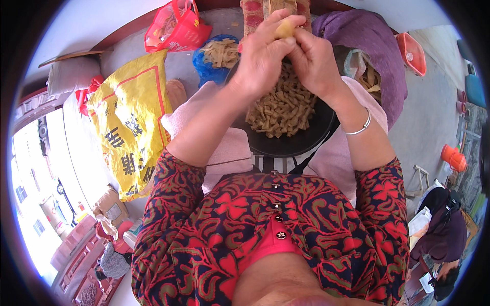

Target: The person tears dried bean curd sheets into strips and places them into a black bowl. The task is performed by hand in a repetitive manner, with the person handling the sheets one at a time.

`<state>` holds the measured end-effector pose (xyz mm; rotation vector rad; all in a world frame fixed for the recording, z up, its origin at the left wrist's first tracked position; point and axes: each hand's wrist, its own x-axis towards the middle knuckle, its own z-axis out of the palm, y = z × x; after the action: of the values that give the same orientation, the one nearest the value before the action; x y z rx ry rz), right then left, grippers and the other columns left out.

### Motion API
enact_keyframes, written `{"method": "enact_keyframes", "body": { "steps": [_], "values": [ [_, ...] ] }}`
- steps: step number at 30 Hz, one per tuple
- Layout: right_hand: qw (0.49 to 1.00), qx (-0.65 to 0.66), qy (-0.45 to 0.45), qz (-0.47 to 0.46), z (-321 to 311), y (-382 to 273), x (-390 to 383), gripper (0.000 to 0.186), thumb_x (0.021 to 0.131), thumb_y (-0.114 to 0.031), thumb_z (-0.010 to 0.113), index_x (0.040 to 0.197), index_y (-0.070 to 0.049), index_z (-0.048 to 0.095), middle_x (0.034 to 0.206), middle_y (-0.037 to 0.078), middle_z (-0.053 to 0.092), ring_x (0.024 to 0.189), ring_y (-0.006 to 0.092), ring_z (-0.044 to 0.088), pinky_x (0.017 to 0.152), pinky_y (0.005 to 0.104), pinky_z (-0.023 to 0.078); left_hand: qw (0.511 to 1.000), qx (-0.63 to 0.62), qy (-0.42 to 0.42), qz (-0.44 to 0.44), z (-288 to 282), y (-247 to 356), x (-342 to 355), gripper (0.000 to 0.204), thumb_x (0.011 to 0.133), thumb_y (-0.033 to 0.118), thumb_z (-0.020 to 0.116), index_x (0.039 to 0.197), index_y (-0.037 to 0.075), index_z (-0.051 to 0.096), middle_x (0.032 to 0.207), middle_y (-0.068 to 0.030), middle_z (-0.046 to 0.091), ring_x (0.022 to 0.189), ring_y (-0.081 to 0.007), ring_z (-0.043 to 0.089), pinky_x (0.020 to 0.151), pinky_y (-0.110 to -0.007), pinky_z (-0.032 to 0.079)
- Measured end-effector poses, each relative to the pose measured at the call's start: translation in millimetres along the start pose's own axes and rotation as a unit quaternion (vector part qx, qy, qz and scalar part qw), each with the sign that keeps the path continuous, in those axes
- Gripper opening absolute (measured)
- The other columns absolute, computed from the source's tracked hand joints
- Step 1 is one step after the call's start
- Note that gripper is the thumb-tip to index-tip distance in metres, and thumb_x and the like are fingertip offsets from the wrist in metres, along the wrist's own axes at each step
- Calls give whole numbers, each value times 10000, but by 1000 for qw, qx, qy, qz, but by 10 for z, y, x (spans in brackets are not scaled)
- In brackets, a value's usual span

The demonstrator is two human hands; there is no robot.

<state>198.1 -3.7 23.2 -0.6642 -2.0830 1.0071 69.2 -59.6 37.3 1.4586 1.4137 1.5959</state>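
Both my hands are raised together over a round black basin (pixel 275 149). My left hand (pixel 261 57) and my right hand (pixel 315 60) close their fingers on one small pale yellow piece (pixel 285 29). Its full shape is partly covered by my fingers. In the basin below lies a heap of small, folded tan pieces (pixel 283 107). Beyond the hands, a red and tan patterned cloth (pixel 252 19) carries some flat tan strips (pixel 278 7). A bracelet circles my right wrist.
A blue plastic bag (pixel 204 72) with flat tan strips (pixel 220 52) stands left of the basin, near a red bag (pixel 178 31). A large yellow sack (pixel 130 120) is farther left. At right are a purple sack (pixel 385 56) and an orange-red container (pixel 411 53).
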Motion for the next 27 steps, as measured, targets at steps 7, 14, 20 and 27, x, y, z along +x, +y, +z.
{"method": "enact_keyframes", "body": {
  "steps": [7,14,20,27],
  "values": [
    [750,541,-99,368,-162,-61,66,341,977,-282,514,753,-38,594,509,-62,346,429,69,359,406,239,281,974,213,-3,78,-120,-50,90,141,723,-25,564,842,0,636,1156,-176,595,959,-241,618,822,-347,494],
    [776,478,-153,382,-252,-138,110,159,890,-195,644,858,-41,629,578,-54,451,456,38,372,393,216,275,974,200,-39,101,-200,-26,31,131,760,-36,488,800,15,602,742,-92,627,673,-164,628,643,-270,502],
    [940,295,-59,158,-115,5,59,117,892,-123,662,959,-28,651,656,-47,531,521,7,417,438,161,308,990,65,-13,-121,-217,-141,114,47,770,37,584,798,13,611,661,-108,625,573,-210,598,568,-322,487],
    [738,610,-147,249,-285,175,51,120,934,-129,629,1001,-34,662,676,-58,532,537,-14,406,444,146,317,978,189,5,-84,-228,-30,146,106,738,80,683,803,11,635,623,-53,616,594,-103,584,587,-279,494]
  ]
}}
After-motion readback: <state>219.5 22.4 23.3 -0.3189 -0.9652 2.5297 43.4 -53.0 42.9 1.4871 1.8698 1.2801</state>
